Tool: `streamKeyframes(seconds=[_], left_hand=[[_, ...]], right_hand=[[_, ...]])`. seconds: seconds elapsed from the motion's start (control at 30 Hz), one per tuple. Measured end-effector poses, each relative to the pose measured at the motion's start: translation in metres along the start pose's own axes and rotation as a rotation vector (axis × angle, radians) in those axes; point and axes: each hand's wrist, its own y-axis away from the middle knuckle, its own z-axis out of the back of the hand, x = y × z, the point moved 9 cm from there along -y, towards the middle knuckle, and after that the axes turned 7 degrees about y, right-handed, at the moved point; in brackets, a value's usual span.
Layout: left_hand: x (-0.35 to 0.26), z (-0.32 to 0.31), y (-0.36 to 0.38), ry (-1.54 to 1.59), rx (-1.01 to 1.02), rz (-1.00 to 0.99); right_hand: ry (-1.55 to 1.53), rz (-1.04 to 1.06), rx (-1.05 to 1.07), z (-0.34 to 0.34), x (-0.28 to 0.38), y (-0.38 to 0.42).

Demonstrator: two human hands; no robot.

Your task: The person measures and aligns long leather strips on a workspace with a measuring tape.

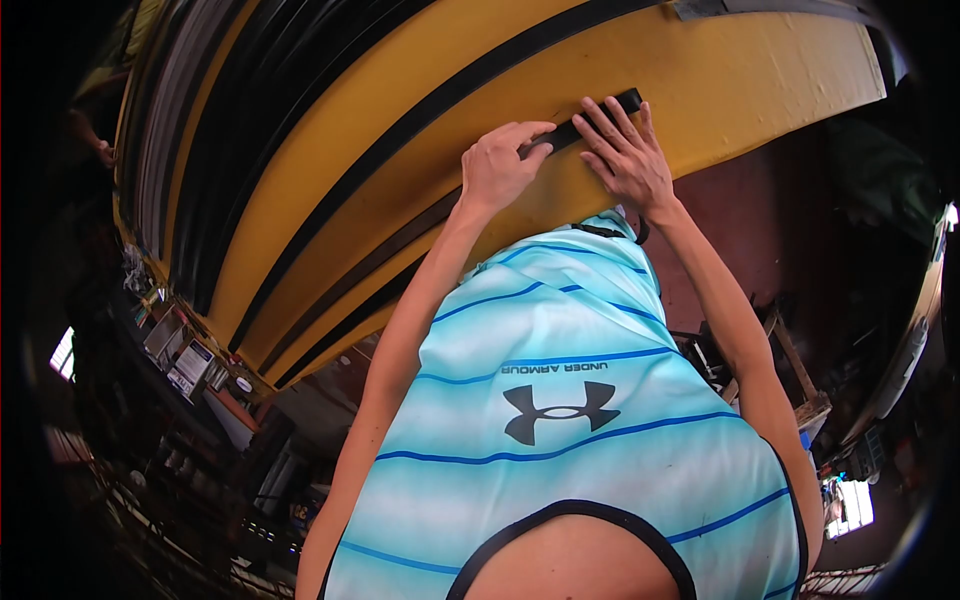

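A long dark strip (pixel 565 135) lies on the yellow tabletop (pixel 760 75), close to the edge nearest me; its right end looks folded or raised. My left hand (pixel 498 168) is closed, with thumb and forefinger pinching at the strip. Whether a small tool is also inside those fingers is hidden. Just to the right, my right hand (pixel 632 162) rests flat across the strip near its end, fingers stretched and slightly spread. Beyond both hands, a black strip (pixel 400 130) runs in a long curve over the tabletop.
More black strips (pixel 290 100) lie side by side at the far left. A dark bar (pixel 780 10) sits along the far edge. Shelving with boxes (pixel 190 365) stands past the table's left end. Wooden framing (pixel 790 360) is at lower right. Another person's hand (pixel 104 152) shows at far left.
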Motion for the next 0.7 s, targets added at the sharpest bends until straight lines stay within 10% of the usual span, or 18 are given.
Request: streamKeyframes(seconds=[0.7], left_hand=[[0.009,0.001,-0.006,-0.058,-0.033,0.120]], right_hand=[[0.001,0.007,-0.007,-0.006,0.028,-0.010]])
